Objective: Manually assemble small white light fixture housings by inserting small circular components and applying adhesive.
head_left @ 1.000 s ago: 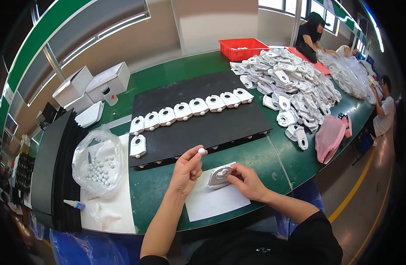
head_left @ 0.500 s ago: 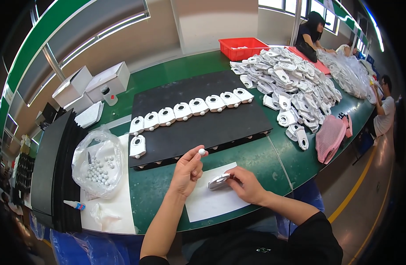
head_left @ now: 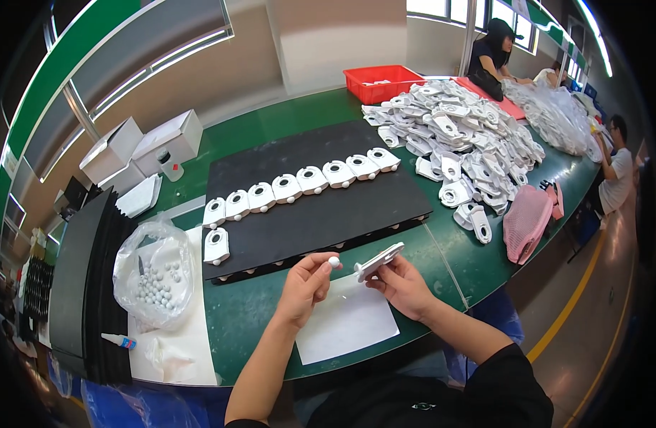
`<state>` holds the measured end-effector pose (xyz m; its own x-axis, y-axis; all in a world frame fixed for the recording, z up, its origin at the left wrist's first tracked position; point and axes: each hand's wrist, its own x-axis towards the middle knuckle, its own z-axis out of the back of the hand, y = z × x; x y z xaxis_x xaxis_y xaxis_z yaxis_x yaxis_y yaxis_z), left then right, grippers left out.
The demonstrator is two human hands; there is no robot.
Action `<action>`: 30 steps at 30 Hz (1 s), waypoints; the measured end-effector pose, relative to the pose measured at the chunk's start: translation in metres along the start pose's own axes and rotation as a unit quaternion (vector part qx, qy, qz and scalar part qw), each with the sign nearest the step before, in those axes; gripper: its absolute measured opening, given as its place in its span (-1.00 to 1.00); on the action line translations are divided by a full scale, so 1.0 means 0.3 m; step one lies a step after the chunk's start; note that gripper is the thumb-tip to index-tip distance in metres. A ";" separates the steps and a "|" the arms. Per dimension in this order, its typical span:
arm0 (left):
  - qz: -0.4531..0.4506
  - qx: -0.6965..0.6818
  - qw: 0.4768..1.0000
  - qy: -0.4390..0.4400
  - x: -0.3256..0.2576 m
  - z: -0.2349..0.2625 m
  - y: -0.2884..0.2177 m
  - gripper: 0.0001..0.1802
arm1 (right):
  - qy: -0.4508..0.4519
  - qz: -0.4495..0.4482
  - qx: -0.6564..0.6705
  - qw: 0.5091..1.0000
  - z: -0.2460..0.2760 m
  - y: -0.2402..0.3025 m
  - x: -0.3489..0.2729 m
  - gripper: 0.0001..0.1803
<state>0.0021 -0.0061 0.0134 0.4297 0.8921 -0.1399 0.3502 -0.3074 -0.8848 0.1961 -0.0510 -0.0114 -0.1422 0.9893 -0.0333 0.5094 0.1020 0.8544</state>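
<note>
Between the thumb and fingertips of my left hand (head_left: 306,290) is a small white ball (head_left: 334,262). My right hand (head_left: 405,289) grips a white plastic part (head_left: 379,262), tilted up on edge, a short gap from the ball. Both hands are above a white paper sheet (head_left: 348,324) on the green table. Beyond them, a black board (head_left: 321,214) carries a row of similar white parts (head_left: 286,187), each with a round hole and a ball at its end. One more such part (head_left: 216,245) lies at the board's near left.
A plastic bag (head_left: 154,274) of white balls and a small glue bottle (head_left: 119,340) lie at left, beside stacked black boards (head_left: 82,285). A heap of white parts (head_left: 471,135), a pink mesh cap (head_left: 531,222) and a red bin (head_left: 381,83) occupy the right. Other people sit beyond.
My right hand has lifted the white plastic part off the paper and turned it, bringing it near the ball. My left hand still holds the ball, slightly lower and further right.
</note>
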 end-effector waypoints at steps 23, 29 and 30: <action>0.018 0.131 0.990 0.055 -0.009 -0.003 -0.004 -0.84 | 0.004 0.034 0.002 0.999 -0.016 -0.007 0.003 -0.78; 0.000 0.055 0.998 0.026 0.016 0.049 0.014 -0.84 | 0.085 0.107 -0.165 0.977 -0.119 0.086 0.087 -0.81; -0.007 0.029 1.000 0.003 0.019 0.059 0.021 -0.86 | 0.096 0.111 -0.188 0.971 -0.147 0.098 0.127 -0.82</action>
<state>-0.0081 0.0029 -0.0009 0.4301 0.8941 -0.1246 0.3074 -0.2748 -0.9110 0.1683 -0.0150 0.0353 -0.2389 0.9410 0.2396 0.2051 -0.1923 0.9597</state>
